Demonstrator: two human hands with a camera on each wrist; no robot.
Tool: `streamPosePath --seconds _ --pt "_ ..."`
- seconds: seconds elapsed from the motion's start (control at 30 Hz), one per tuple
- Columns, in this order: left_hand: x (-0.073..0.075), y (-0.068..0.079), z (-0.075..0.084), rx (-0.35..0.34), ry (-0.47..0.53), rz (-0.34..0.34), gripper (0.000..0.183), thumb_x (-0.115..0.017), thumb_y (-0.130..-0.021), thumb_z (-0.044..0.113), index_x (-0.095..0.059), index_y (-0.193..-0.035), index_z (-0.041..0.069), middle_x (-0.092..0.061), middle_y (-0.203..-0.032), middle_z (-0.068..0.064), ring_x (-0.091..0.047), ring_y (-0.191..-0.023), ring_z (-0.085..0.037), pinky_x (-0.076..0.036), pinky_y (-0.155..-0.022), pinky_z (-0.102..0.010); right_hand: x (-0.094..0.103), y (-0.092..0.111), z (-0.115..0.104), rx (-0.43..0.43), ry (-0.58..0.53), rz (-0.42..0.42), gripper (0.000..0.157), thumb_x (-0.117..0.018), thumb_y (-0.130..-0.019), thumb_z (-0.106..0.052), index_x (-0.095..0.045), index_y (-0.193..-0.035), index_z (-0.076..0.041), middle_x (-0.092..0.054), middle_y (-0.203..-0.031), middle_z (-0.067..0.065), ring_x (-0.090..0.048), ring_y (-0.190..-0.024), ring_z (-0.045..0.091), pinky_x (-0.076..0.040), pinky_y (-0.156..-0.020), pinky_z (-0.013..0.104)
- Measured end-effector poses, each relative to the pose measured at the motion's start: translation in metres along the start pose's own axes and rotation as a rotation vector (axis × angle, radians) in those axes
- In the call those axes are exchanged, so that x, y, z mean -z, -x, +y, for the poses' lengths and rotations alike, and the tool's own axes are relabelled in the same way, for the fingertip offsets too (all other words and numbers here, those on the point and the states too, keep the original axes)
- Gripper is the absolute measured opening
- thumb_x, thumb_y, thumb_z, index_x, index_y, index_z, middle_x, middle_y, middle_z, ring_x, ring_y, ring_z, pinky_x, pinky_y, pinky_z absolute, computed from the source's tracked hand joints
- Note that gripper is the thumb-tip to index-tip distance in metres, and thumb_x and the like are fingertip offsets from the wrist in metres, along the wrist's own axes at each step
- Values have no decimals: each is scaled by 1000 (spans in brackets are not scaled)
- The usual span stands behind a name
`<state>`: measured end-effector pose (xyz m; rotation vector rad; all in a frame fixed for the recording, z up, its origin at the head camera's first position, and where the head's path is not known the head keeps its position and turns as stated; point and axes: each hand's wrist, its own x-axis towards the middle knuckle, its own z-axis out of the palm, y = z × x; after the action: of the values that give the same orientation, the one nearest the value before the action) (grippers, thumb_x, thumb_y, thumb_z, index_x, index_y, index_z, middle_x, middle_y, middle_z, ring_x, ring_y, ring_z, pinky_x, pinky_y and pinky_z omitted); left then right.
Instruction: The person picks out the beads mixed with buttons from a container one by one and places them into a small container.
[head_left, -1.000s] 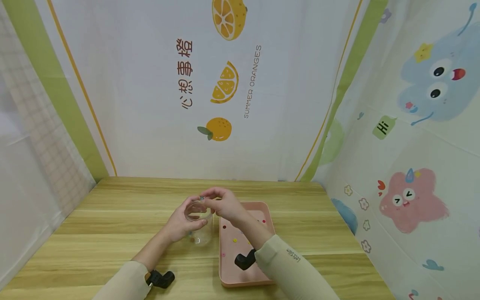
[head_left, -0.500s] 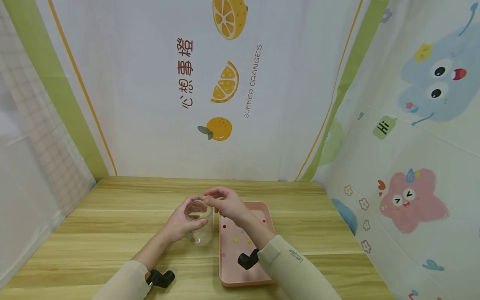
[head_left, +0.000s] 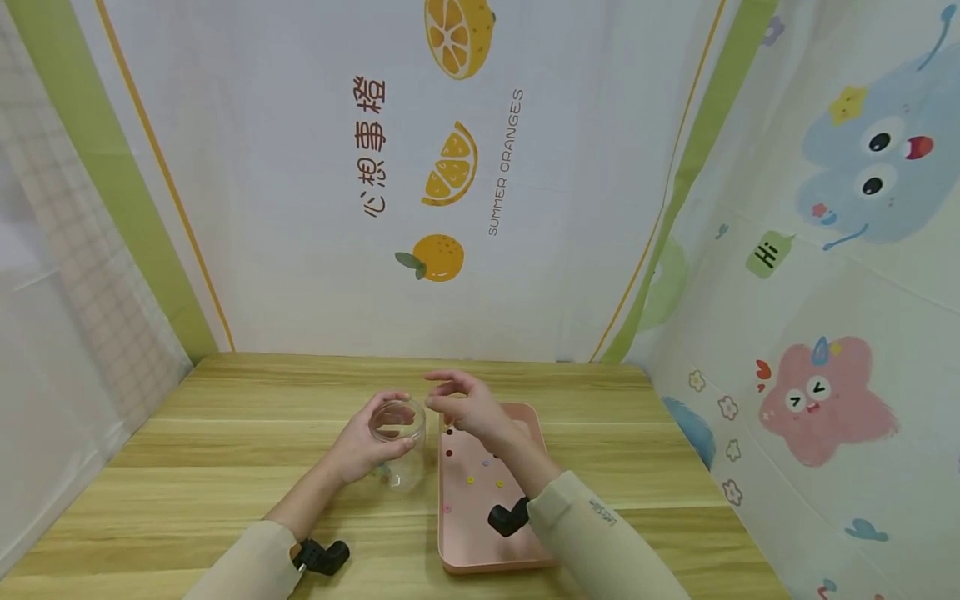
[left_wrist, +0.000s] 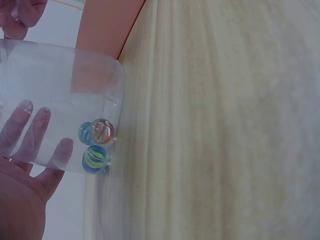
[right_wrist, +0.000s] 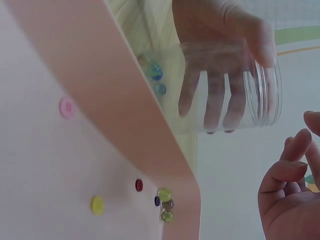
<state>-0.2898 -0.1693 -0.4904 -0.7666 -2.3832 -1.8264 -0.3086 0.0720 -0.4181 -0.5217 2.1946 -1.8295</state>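
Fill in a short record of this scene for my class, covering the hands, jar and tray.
Left hand: gripping the clear jar
Right hand: beside the jar's mouth, apart from it; nothing visible in its fingers
Jar contents: at least three glass marbles, near the bottom
Pink tray: right of the jar; holds buttons and marbles

Top's a pale creamy beige with long sleeves, pretty plain stuff tbh. The left sleeve (head_left: 247,571) is just solid colour as far as it shows, but the right sleeve (head_left: 607,546) has a little dark print (head_left: 602,512) not far from the cuff (head_left: 546,504), way too small to read. Strapped-on gear is matte black: left camera (head_left: 327,558) and right camera (head_left: 507,517), both chunky and elbow-shaped, the left with a tiny silvery bit (head_left: 302,569) underneath. Left hand (head_left: 364,443) and right hand (head_left: 471,412) are bare.
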Motion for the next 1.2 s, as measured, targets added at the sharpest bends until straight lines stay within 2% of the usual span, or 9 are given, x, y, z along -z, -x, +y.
streamPosePath --seconds 0.13,0.2,0.4,0.63,0.83,1.2 --pt "0 0 0 10 11 1 69 -81 -97 10 -45 -154 -1 -63 -140 -33 -64 -132 -53 -61 -99 -35 7 0 3 -4 -6 3 47 -75 -104 -20 -65 -150 -21 -65 -128 10 -56 -75 16 -45 -63 27" --pt "0 0 0 12 13 2 69 -81 -96 11 -45 -154 0 -63 -140 -32 -63 -132 -54 -60 -97 -30 10 0 6 -2 -3 9 48 -75 -104 -20 -64 -150 -21 -65 -129 10 -56 -75 16 -45 -64 27" --pt "0 -1 1 10 11 4 66 -81 -96 11 -47 -153 3 -65 -140 -28 -64 -133 -50 -61 -99 -33 20 -1 14 -7 -1 29 50 -76 -103 -20 -62 -152 -21 -65 -129 10 -55 -73 15 -43 -62 26" --pt "0 -1 0 20 11 3 67 -82 -96 11 -47 -153 4 -65 -140 -28 -64 -133 -49 -59 -96 -26 32 0 25 2 5 23 55 -76 -103 -18 -59 -156 -23 -62 -137 16 -56 -75 18 -42 -62 28" --pt "0 -2 0 16 6 9 66 -82 -95 12 -49 -151 6 -66 -139 -27 -65 -132 -48 -59 -97 -28 39 1 32 -12 3 22 58 -78 -102 -18 -59 -156 -24 -62 -144 17 -56 -77 19 -42 -61 25" --pt "-1 0 -1 13 7 14 67 -82 -96 10 -48 -152 3 -65 -139 -29 -65 -132 -48 -59 -96 -27 46 1 42 -61 -13 14 62 -78 -103 -19 -55 -160 -25 -57 -154 24 -67 -89 31 -40 -64 32"
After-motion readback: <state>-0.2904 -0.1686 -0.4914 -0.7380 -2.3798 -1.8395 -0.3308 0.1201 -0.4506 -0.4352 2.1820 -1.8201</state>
